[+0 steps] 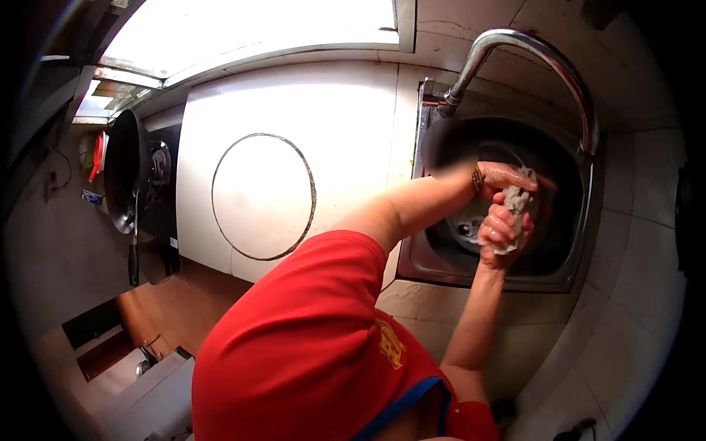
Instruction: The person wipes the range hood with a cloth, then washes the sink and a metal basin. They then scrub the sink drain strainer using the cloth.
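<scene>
Over the sink (485, 273), my left hand (507, 178), with a beaded bracelet at the wrist, closes on the upper end of a wet, whitish cloth (517, 200). From below, my right hand (500, 229) wraps its fingers round the lower part of the same cloth, which is bunched up between the two hands. Both hands look wet. Beneath them in the basin lies a pale, round vessel (465, 220), partly hidden by my hands and forearm; its kind I cannot make out.
A curved chrome tap (540, 45) arches over the sink from its back left corner. Left of the sink runs a white counter (353, 110) with a dark-edged circle (314, 198). Further left, a black wok (125, 158) with a long-handled utensil (134, 250) stands by the stove.
</scene>
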`<state>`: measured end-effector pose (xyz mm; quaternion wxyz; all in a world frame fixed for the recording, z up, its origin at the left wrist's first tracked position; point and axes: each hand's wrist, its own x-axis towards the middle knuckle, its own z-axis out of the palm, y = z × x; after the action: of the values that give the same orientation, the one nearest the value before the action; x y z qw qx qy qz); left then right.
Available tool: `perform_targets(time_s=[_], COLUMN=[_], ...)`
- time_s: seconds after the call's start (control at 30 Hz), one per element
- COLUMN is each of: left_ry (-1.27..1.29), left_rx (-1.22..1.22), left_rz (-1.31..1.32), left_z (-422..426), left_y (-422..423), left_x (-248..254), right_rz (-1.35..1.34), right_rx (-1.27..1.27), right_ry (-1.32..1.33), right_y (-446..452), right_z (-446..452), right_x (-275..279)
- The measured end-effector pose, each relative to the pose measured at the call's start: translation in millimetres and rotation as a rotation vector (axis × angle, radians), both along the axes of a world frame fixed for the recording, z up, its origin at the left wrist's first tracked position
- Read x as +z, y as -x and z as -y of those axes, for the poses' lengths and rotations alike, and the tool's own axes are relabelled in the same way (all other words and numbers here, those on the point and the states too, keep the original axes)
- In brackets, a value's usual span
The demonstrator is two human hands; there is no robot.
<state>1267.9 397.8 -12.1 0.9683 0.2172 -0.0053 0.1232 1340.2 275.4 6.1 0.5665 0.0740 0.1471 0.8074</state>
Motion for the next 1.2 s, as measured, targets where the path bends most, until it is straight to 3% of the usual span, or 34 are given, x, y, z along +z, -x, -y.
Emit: perform_targets(time_s=[0.03, 0.1, 0.27, 0.33, 0.37, 0.4, 0.47, 0.5, 0.53, 0.63, 0.67, 0.73, 0.8, 0.83, 0.93, 0.97, 1.0, 1.07, 1.1, 1.17, 1.2], left_ry=[-0.004, -0.145, -0.400, -2.024, -1.977, -1.978, -1.136, -1.177, -1.181, -1.577, -1.581, -1.418, -1.474, -1.520, -1.556, -1.382, -1.207, -0.862, -0.631, -0.669, -0.730], left_rx=[-0.003, -0.042, 0.007, 0.572, 0.405, 0.406, 0.026, 0.193, 0.196, 0.236, 0.242, 0.211, 0.214, 0.166, 0.085, 0.112, 0.137, 0.371, 0.350, 0.418, 0.493], left_rz=[0.001, -0.306, -0.387, 0.159, -0.017, -0.016, -0.722, -0.700, -0.700, -0.766, -0.767, -1.045, -1.078, -1.114, -1.194, -1.272, -1.339, -1.241, -1.137, -1.315, -1.337], left_z=[-3.7, -9.4, -13.7, -25.0, -23.0, -17.7, -4.2, -0.1, 1.4, 5.6, 9.1, 19.1, 27.1, 31.4, 43.3, 46.9, 49.8, 60.0, 64.2, 72.6, 82.3], left_y=[-2.9, -8.7, -26.2, -48.1, -55.1, -49.2, -40.4, -46.6, -52.5, -67.8, -63.9, -54.7, -59.7, -59.2, -55.3, -53.2, -51.7, -43.1, -31.9, -26.9, -13.8], left_x=[-0.6, -2.2, -23.5, -62.9, -74.9, -49.8, 1.7, -11.5, -17.8, -37.3, -27.4, -0.6, -12.5, -12.1, -15.9, -19.0, -21.8, -24.1, -16.6, -14.9, -7.0], right_rz=[0.053, 0.106, 0.615, 0.689, 0.823, 0.956, 1.065, 1.119, 1.173, 1.305, 1.423, 1.439, 1.490, 1.605, 1.757, 1.875, 1.672, 1.754, 1.820, 1.202, 1.298], right_rx=[-0.001, -0.009, 0.175, 0.203, 0.216, 0.229, 0.168, 0.209, 0.249, 0.181, 0.133, 0.149, -0.017, 0.054, -0.074, -0.188, -0.339, -0.343, -0.330, -0.349, -0.254], right_ry=[0.020, 0.035, 0.254, 0.364, 0.401, 0.437, 0.537, 0.591, 0.645, 0.600, 0.618, 0.527, 0.699, 0.468, 0.583, 0.527, 0.352, 0.299, 0.244, 0.427, 0.373], right_y=[-0.8, -5.0, -34.4, -36.9, -37.8, -36.5, -29.8, -30.1, -30.7, -25.8, -22.6, -21.7, -5.8, -19.4, -11.7, -30.6, -30.7, -30.9, -28.8, -38.5, -36.8], right_z=[1.6, 3.2, 3.1, 0.1, -0.4, -1.6, -2.9, -5.4, -6.2, -5.8, -7.1, -5.4, -6.7, 5.8, 17.2, 26.7, 31.9, 33.5, 31.3, 32.2, 30.4], right_x=[-3.0, -8.8, -28.6, -25.9, -26.8, -24.2, -21.4, -26.6, -33.5, -52.3, -55.5, -67.7, -61.9, -84.7, -124.7, -192.4, -173.8, -129.9, -109.5, -95.8, -96.8])
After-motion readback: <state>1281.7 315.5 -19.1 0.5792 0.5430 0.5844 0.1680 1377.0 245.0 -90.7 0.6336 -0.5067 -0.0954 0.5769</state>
